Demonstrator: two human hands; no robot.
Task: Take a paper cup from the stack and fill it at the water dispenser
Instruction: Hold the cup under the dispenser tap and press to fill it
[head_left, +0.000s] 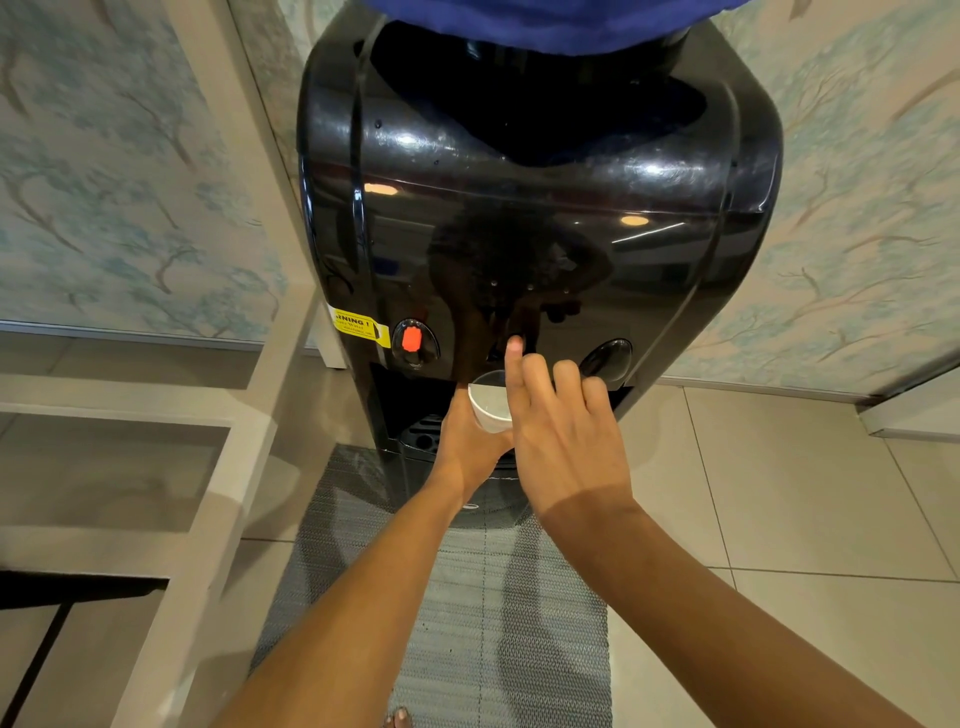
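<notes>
Filling is underway, I judge: at frame centre the left hand (470, 441) is gripping the paper cup (491, 402) under the water dispenser (540, 208), while the right hand (563, 436), other fingers curled, is extending its index fingertip (514, 347) onto the middle button. Next: releasing before overflow. Below, a grey mat (467, 597) is covering pale tiles (805, 493); floral wallpaper (104, 182) is flanking both sides.

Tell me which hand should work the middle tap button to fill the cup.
Right. The right hand already has its index fingertip at the middle button of the dispenser, while the left hand is busy holding the paper cup beneath it.
</notes>
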